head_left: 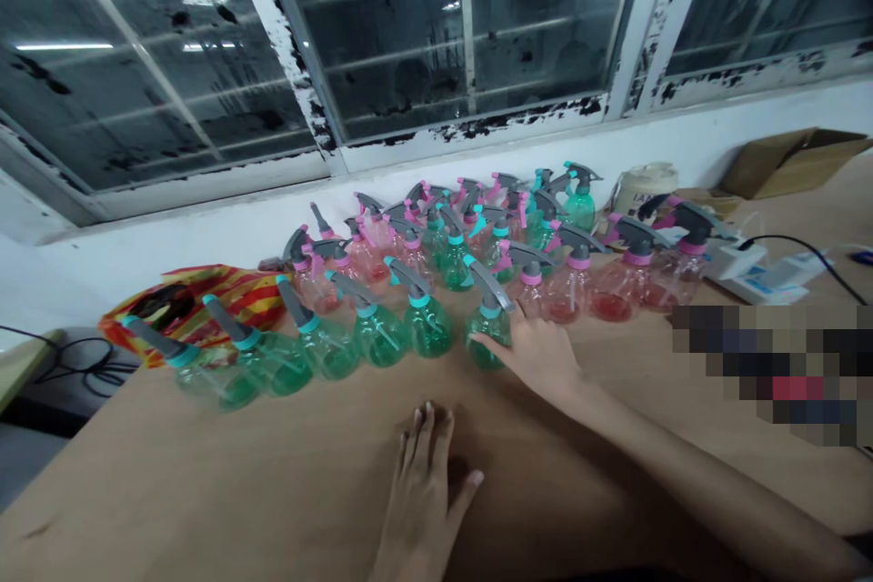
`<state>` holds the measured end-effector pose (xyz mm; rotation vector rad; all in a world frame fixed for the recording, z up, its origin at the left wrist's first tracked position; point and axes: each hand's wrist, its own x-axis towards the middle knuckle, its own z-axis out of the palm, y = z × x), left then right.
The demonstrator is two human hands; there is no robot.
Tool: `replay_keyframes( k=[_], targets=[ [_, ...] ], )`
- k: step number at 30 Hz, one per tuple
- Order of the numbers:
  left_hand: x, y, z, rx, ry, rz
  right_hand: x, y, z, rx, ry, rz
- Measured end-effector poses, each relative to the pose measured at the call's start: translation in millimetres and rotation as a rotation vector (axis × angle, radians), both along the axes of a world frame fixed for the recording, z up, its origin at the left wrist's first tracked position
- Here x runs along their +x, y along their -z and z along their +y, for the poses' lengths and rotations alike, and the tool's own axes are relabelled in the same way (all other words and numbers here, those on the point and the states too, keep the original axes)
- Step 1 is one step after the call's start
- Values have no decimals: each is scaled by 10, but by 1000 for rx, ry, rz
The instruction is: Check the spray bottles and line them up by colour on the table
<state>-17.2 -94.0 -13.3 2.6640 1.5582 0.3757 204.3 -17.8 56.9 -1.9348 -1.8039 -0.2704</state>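
Note:
Several small spray bottles with grey triggers stand in rows on the brown table (205,491), green ones in front and pink ones behind. My right hand (538,353) reaches forward, and its fingers touch the side of the nearest green spray bottle (488,327) at the right end of the front row. The fingers are extended, not wrapped around it. My left hand (423,496) lies flat on the table nearer to me, fingers stretched out together, holding nothing. A row of pink spray bottles (614,282) runs to the right of my right hand.
A red and yellow bag (205,296) lies at the left end of the bottles. A white power strip (757,277) with a black cable and a cardboard box (791,162) sit at the right. A white wall and windows back the table. A blurred patch covers the right edge.

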Motion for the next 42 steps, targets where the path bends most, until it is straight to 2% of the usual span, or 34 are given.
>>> replay_keyframes(
  k=[4,10,15,23,31,38,42],
  targets=[
    [173,-203,185,-180,84,-30,98,38,-103,22,-5,-2],
    [390,-473,445,-360,135,-30,224,79,-174,38,-12,-3],
    [475,-579,579,-393,113,-54,216,105,-108,61,-27,28],
    [460,-508,697,-377,86,-103,178,152,-71,81,-28,51],
    [457,-380,586,-357,115,-155,142,102,-338,50,-41,54],
    [551,-328,320,-383,131,-404,223,-22,-799,-12,-222,133],
    [638,-340,175,-405,143,-501,350,-97,-935,-31,-345,242]
  ],
)
